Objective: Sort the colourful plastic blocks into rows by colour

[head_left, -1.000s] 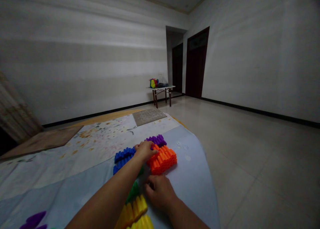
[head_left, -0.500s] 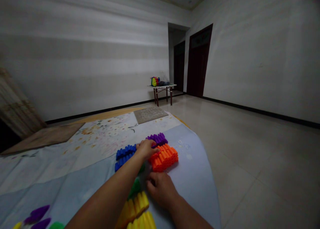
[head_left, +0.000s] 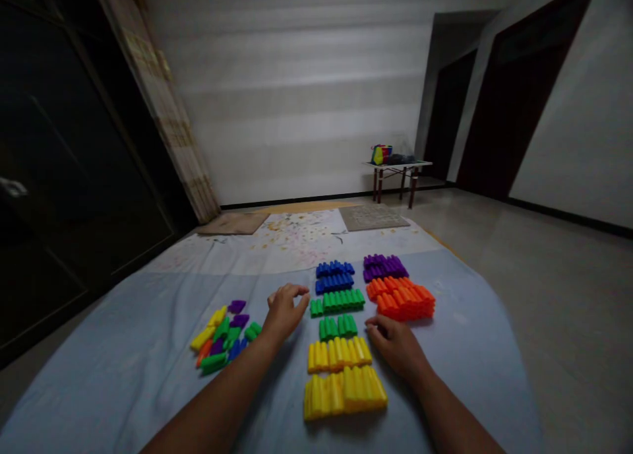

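Note:
Ribbed plastic pieces, like short tubes joined side by side, lie in rows by colour. My left hand (head_left: 287, 311) hovers just left of the green rows (head_left: 343, 301), thumb and index finger apart, nothing between them. Resting on the cloth, my right hand (head_left: 398, 348) is loosely curled beside the front green pieces and below the orange stack (head_left: 404, 299); no piece shows in it. Yellow rows (head_left: 341, 355) lie nearest me. Blue rows (head_left: 335, 277) and purple rows (head_left: 384, 267) sit farthest away. A loose mixed-colour pile (head_left: 225, 338) lies left of my left forearm.
A pale blue and floral cloth (head_left: 123, 335) covers the table. A brown mat (head_left: 235, 224) and a grey mat (head_left: 373, 218) lie at its far end. Beyond stands a small table (head_left: 398, 165) with a colourful bag (head_left: 382, 154). Dark cabinet doors (head_left: 64, 157) rise at left.
The view has swung left and now takes in the loose pile. My left hand has drawn back from between the blue and orange pieces to the left of the green rows. My right hand stays near the orange stack.

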Available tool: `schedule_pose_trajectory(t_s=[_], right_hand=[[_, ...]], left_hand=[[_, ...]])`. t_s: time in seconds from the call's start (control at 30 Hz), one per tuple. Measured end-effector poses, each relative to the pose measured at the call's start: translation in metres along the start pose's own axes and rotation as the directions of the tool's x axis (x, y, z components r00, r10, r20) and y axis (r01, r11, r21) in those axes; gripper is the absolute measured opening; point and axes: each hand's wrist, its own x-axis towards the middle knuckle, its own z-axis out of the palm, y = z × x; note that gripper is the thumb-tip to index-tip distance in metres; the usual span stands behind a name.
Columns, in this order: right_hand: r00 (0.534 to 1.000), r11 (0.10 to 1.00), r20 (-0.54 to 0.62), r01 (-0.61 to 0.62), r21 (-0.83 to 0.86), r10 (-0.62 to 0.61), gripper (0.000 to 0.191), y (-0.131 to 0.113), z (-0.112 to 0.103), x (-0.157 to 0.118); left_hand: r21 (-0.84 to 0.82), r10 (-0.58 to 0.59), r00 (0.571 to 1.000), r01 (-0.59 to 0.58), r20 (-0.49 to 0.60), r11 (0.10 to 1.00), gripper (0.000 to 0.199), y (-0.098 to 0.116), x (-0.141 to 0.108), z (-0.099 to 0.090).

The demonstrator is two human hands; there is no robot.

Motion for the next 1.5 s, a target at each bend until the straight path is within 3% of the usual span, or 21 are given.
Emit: schedule_pose_trajectory(t_s=[0.27, 0.37, 0.47, 0.67, 0.87, 1.07, 1.2, 1.37, 1.43, 1.5], right_hand=[[0.999, 0.999, 0.034, -0.007, -0.037, 0.008, 0.033, 0.005, -0.001, 0.000], [1.000, 0.999, 0.027, -0.002, -0.038, 0.003, 0.035, 0.006, -0.001, -0.001], [1.000, 0.999, 0.019, -0.002, -0.035, 0.003, 0.036, 0.006, 0.000, -0.002], [1.000, 0.999, 0.011, 0.010, -0.047, -0.010, 0.036, 0.008, 0.000, -0.002], [1.000, 0.999, 0.019, -0.001, -0.042, 0.002, 0.035, 0.005, -0.002, -0.002], [1.000, 0.999, 0.019, -0.013, -0.043, 0.014, 0.035, 0.005, -0.001, 0.000], [0.999, 1.000, 0.034, 0.008, -0.023, -0.008, 0.034, 0.007, -0.001, 0.000], [0.999, 0.999, 0.032, 0.005, -0.035, -0.004, 0.035, 0.007, -0.002, -0.001], [0.999, 0.999, 0.034, 0.005, -0.032, -0.003, 0.035, 0.006, -0.002, -0.001], [0.999, 1.000, 0.039, 0.006, -0.029, -0.005, 0.035, 0.005, -0.002, -0.001]], left_hand=[[0.103, -0.261, 0.951, 0.280, -0.168, 0.955, 0.034, -0.109, -0.043, -0.068], [0.122, -0.329, 0.926, 0.354, -0.186, 0.927, 0.040, -0.137, -0.056, -0.087], [0.132, -0.383, 0.908, 0.406, -0.172, 0.904, 0.040, -0.153, -0.066, -0.094], [0.059, -0.398, 0.913, 0.404, -0.093, 0.913, 0.028, -0.158, -0.064, -0.084], [-0.124, -0.447, 0.892, 0.437, -0.064, 0.891, 0.024, -0.150, -0.048, -0.068], [-0.414, -0.542, 0.839, 0.512, 0.053, 0.752, 0.031, -0.123, -0.036, -0.045], [-0.575, -0.556, 0.825, 0.506, 0.105, 0.643, 0.035, -0.102, -0.026, -0.041], [-0.690, -0.559, 0.829, 0.401, -0.006, 0.602, 0.036, -0.106, -0.024, -0.052], [-0.722, -0.602, 0.793, 0.362, -0.093, 0.589, 0.037, -0.115, -0.027, -0.055], [-0.750, -0.665, 0.725, 0.337, -0.178, 0.569, 0.037, -0.126, -0.030, -0.054]])
